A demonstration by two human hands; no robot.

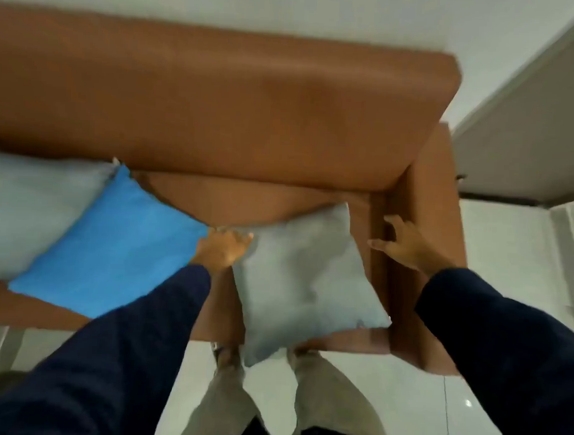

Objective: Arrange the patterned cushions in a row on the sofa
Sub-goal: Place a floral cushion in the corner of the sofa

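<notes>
A brown sofa fills the upper view, blurred by motion. Three cushions lie on its seat: a pale grey cushion at the left, a bright blue cushion leaning over it, and a grey-blue cushion at the right end, hanging over the front edge. My left hand grips the upper left corner of the grey-blue cushion. My right hand hovers with fingers spread just right of that cushion, beside the sofa's armrest, holding nothing.
White glossy floor tiles lie to the right of the sofa and under my legs. A white wall runs behind the backrest, and a pale door or panel stands at the upper right.
</notes>
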